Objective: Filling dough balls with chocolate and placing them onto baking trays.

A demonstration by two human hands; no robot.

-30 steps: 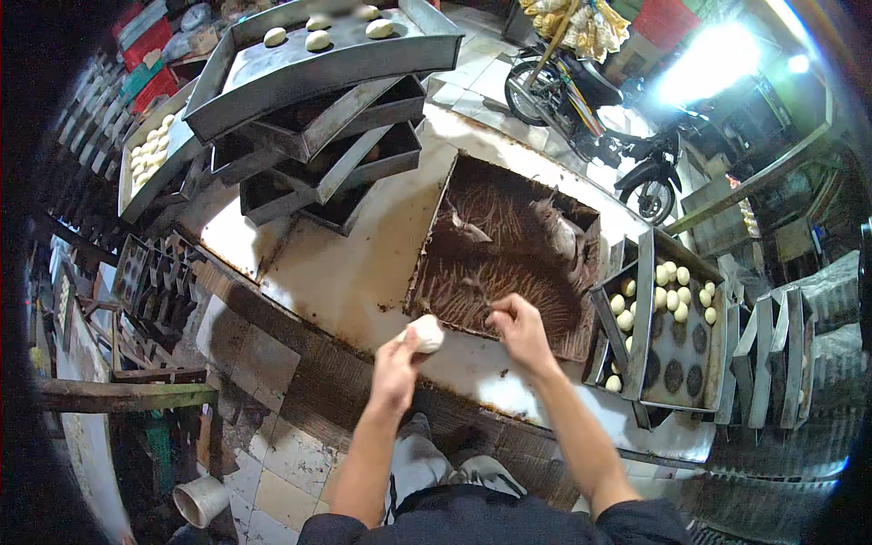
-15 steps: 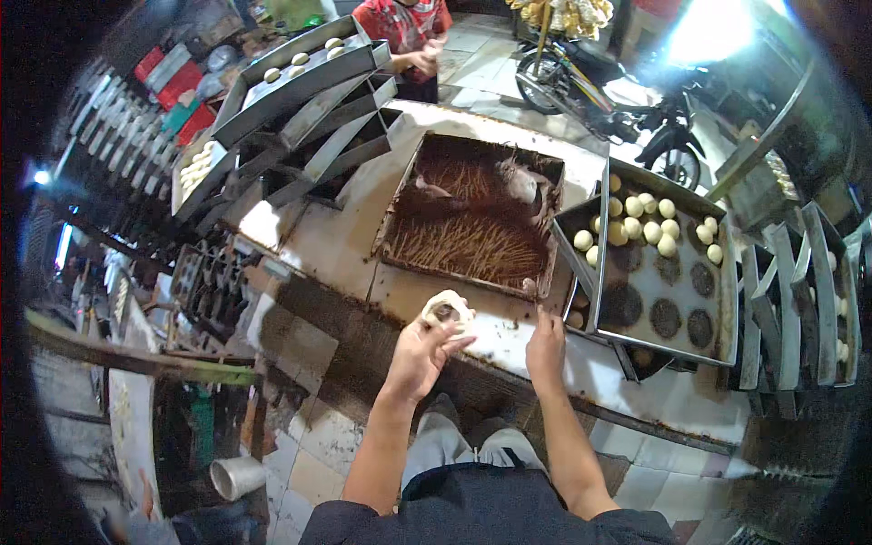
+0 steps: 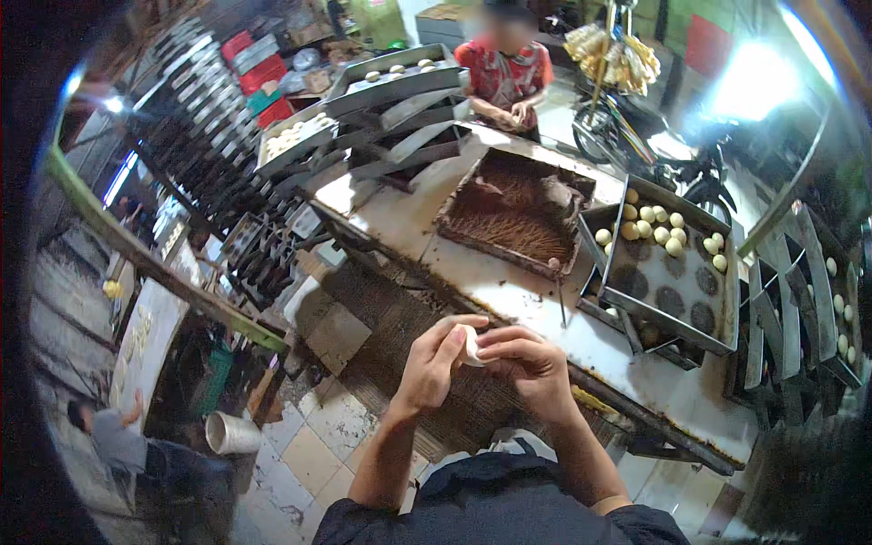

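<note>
Both hands meet chest-high: left hand [image 3: 434, 363] cups the dough ball [image 3: 470, 346], right hand [image 3: 527, 361] pinching its right side, fingers curled.

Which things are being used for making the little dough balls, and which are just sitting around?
In use: left hand and right hand pinching a white dough piece; brown filling tray; baking tray with dough balls.

Just sitting: motorbike, white bucket, red crates.
</note>
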